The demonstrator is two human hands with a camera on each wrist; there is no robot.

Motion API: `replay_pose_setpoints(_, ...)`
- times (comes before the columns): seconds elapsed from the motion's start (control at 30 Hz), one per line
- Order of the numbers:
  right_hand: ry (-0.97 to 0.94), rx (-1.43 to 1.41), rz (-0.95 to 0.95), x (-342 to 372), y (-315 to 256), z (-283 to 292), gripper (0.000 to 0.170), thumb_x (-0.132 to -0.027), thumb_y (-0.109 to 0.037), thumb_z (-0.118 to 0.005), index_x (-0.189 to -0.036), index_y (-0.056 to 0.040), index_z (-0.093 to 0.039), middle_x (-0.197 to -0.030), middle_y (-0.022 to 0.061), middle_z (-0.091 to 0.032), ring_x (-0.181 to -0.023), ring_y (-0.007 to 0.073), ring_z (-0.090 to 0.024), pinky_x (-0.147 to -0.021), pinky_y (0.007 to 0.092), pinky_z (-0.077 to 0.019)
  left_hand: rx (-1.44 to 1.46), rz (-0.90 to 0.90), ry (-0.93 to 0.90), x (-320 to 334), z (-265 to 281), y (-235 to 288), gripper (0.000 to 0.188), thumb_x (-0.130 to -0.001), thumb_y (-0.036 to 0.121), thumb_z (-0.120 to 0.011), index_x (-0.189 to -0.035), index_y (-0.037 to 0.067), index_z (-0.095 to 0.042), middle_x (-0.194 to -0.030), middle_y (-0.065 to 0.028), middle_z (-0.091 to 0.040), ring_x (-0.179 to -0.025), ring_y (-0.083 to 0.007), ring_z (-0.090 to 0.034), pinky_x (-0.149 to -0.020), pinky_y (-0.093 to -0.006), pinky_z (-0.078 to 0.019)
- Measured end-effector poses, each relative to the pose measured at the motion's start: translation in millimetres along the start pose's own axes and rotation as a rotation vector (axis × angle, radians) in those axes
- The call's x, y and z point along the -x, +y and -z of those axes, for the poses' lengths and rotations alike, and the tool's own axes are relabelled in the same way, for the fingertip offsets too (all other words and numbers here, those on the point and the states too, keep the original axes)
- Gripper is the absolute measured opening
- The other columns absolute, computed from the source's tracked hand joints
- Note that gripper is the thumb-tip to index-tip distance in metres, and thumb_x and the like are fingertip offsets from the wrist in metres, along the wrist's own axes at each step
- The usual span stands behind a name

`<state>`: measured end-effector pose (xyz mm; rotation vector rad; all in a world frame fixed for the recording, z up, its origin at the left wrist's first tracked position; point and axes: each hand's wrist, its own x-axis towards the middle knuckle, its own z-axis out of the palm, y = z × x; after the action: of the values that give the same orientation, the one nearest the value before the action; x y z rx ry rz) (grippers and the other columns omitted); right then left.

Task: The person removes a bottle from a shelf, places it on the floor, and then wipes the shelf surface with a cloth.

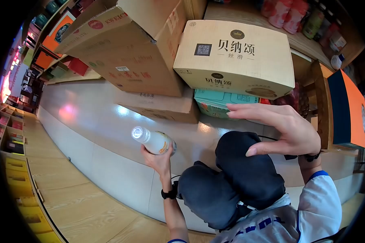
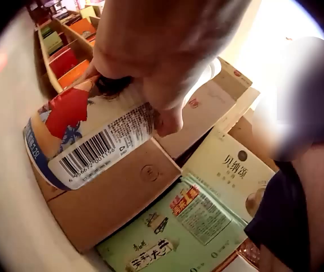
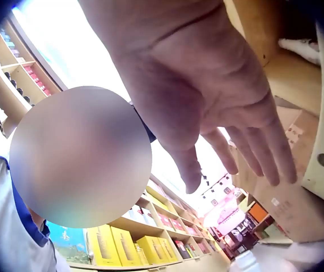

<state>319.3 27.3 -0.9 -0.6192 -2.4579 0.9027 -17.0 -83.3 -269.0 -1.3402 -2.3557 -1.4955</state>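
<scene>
Evidently held up above the floor in the left hand: a pale bottle, at eight o'clock from the middle of the head view, with cap aimed toward ten. Gripped with fingers curled round the body; over at three o'clock, by contrast, a right hand with fingers extended and nothing in the palm.

Likely to feel weighty if full, though cannot tell the fill level. Probably smooth plastic, so unlikely to shatter, yet apt to slip if damp and to give a little under a hard squeeze. Best to take hold round the broad body, just below the taper, spreading the pressure over the curved wall; better not to hang the whole load from the cap.

From the left wrist, note details not readable in the head view: a printed label with red patch and barcode, base toward eight o'clock, upper end partly hidden behind the hand toward two. Also shown there: far more printing on the green carton, largely covered in the head view by the cream carton. From the right wrist: yellow boxes near six o'clock and, of the bottle, apparently only the cap, at five.
</scene>
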Motion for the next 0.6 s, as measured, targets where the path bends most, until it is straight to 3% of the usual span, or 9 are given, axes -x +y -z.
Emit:
replay_pose_setpoints(0.17,-0.007,-0.081,-0.127,2,11,-10,0.054,-0.088,-0.028,-0.08,-0.131,-0.0018,-0.062,-0.129,0.018,-0.067,-0.117,0.0365,-0.066,-0.098,0.0418,-0.0536,0.034,0.211,-0.008,11,-33,-26,0.097,-0.061,0.027,-0.098,-0.136,-0.005,-0.045,-0.119,-0.0212,-0.062,-0.111,-0.0346,-0.064,-0.097,-0.044,-0.0497)
replay_pose_setpoints(0.27,-0.03,-0.078,-0.138,1,18,-12,0.052,-0.088,-0.027,-0.079,-0.131,-0.0015,-0.063,-0.127,0.0169,-0.068,-0.115,0.0352,-0.068,-0.098,0.0413,-0.054,-0.013,0.198,-0.066,13,-44,-35,0.105,-0.061,0.031,-0.098,-0.14,-0.008,-0.04,-0.13,-0.0256,-0.056,-0.118,-0.0388,-0.058,-0.101,-0.0475,-0.0472)
replay_pose_setpoints(0.47,-0.035,-0.054,-0.164,2,27,-13,0.05,-0.089,-0.027,-0.078,-0.129,-0.0013,-0.063,-0.124,0.016,-0.07,-0.112,0.0344,-0.069,-0.096,0.0406,-0.0548,-0.068,0.286,-0.101,8,-65,-45,0.108,-0.061,0.03,-0.098,-0.142,-0.008,-0.038,-0.133,-0.0259,-0.053,-0.124,-0.0405,-0.054,-0.107,-0.0493,-0.0423)
replay_pose_setpoints(0.6,-0.049,-0.078,-0.189,2,30,-14,0.049,-0.089,-0.027,-0.078,-0.129,-0.0017,-0.064,-0.123,0.0157,-0.07,-0.11,0.0337,-0.07,-0.094,0.0404,-0.0554,-0.046,0.254,-0.048,10,-82,-72,0.107,-0.061,0.03,-0.098,-0.142,-0.008,-0.038,-0.133,-0.0254,-0.053,-0.124,-0.04,-0.053,-0.107,-0.049,-0.0428)
